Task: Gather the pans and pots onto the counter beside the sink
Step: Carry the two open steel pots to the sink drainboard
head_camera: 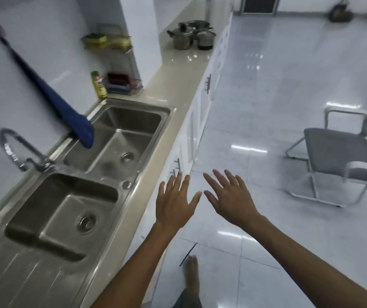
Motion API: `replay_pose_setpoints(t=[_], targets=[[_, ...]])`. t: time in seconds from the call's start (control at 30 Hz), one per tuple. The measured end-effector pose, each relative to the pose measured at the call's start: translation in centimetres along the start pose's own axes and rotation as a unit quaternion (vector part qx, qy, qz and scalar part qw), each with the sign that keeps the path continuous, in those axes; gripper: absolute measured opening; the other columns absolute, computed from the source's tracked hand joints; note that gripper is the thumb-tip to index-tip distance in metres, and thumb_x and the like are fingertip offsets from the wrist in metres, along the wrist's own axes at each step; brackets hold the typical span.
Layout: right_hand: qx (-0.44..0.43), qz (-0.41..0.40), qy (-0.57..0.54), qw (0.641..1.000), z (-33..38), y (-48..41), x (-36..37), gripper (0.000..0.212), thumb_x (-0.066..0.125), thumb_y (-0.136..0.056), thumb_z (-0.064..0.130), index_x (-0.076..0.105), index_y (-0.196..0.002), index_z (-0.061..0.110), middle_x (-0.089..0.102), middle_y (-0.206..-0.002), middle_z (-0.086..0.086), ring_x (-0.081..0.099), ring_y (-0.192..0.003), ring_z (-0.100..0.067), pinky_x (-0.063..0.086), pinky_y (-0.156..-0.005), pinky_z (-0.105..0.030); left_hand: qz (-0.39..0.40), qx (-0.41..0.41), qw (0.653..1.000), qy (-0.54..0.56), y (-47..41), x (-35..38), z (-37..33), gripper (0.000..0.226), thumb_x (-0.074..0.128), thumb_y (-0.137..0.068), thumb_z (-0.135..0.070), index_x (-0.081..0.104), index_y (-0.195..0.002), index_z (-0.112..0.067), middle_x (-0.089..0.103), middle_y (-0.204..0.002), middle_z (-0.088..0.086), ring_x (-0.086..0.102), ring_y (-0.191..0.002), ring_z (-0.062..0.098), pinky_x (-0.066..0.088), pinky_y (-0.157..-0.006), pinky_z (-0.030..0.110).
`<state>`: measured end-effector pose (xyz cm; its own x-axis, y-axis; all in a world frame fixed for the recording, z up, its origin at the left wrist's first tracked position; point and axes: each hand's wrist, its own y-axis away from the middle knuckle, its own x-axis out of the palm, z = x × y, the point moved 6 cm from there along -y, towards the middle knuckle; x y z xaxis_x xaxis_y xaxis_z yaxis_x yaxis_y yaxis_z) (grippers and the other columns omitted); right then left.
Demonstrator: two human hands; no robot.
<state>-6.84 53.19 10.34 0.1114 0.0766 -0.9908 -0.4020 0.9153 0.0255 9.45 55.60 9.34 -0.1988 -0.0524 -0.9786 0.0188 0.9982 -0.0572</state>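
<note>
A cluster of steel pots (190, 37) with lids stands far along the beige counter (173, 85), well beyond the double steel sink (93, 165). The nearest is a lidded pot with side handles (181, 38), and a smaller dark-based pot (205, 41) sits to its right. My left hand (174, 202) and my right hand (229, 200) are both stretched out in front of me, palms down, fingers spread, holding nothing. They hover by the counter's front edge next to the sink, far short of the pots.
A curved faucet (20, 150) rises behind the sink, and a blue cloth (67, 114) hangs over its back rim. A soap bottle (99, 84) and a wire rack with sponges (111, 42) stand by the wall. A grey chair (342, 156) sits on the glossy floor at right.
</note>
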Motion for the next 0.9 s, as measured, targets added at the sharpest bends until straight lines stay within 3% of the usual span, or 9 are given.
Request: replay_pose_setpoints(t=[0.2, 0.33, 0.5, 0.67, 0.9], targets=[[0.071, 0.006, -0.016, 0.997, -9.1, -10.7, -1.1, 0.067, 0.013, -0.101, 0.062, 0.033, -0.156, 0.032, 0.039, -0.161, -0.005, 0.033, -0.148, -0.037, 0.030, -0.119, -0.058, 0.039, 0.041, 0.998, -0.009, -16.0, 2.8, -3.3, 0.083, 0.020, -0.094, -0.077, 0.028, -0.161, -0.029, 0.020, -0.170, 0.001, 0.017, -0.158, 0.027, 0.002, -0.126, 0.051], [0.110, 0.005, -0.015, 0.994, -16.5, -19.3, -2.7, 0.067, 0.013, -0.100, 0.063, 0.031, -0.157, 0.033, 0.035, -0.162, -0.004, 0.030, -0.150, -0.036, 0.028, -0.120, -0.058, 0.036, 0.082, 0.996, -0.009, -28.4, 3.8, -5.6, 0.083, 0.015, -0.094, -0.077, 0.028, -0.160, -0.029, 0.019, -0.170, 0.001, 0.017, -0.158, 0.026, 0.005, -0.128, 0.053], [0.147, 0.003, -0.023, 0.989, -26.2, -29.0, -4.1, 0.074, 0.004, -0.096, 0.065, 0.027, -0.158, 0.032, 0.030, -0.164, -0.004, 0.025, -0.152, -0.035, 0.024, -0.122, -0.057, 0.048, 0.102, 0.993, -0.016, -42.4, 5.8, -9.9, 0.083, 0.013, -0.094, -0.077, 0.024, -0.161, -0.031, 0.015, -0.171, 0.000, 0.013, -0.158, 0.026, -0.009, -0.123, 0.049], [0.107, -0.008, -0.028, 0.994, -35.7, -42.7, -5.9, 0.077, 0.003, -0.095, 0.064, 0.030, -0.158, 0.029, 0.034, -0.163, -0.005, 0.029, -0.150, -0.036, 0.026, -0.122, -0.057, 0.034, 0.072, 0.997, -0.023, -58.2, 7.8, -13.7, 0.082, 0.014, -0.093, -0.078, 0.019, -0.162, -0.033, 0.010, -0.172, -0.003, 0.007, -0.159, 0.024, -0.018, -0.120, 0.047], [0.059, -0.026, -0.030, 0.997, -46.8, -60.2, -11.9, 0.072, 0.009, -0.097, 0.058, 0.037, -0.155, 0.026, 0.043, -0.158, -0.007, 0.036, -0.147, -0.037, 0.031, -0.120, -0.055, 0.023, -0.004, 1.000, 0.008, -77.0, 6.8, -17.6, 0.082, 0.012, -0.094, -0.078, 0.016, -0.162, -0.034, 0.009, -0.172, -0.004, 0.006, -0.159, 0.022, -0.017, -0.118, 0.043]])
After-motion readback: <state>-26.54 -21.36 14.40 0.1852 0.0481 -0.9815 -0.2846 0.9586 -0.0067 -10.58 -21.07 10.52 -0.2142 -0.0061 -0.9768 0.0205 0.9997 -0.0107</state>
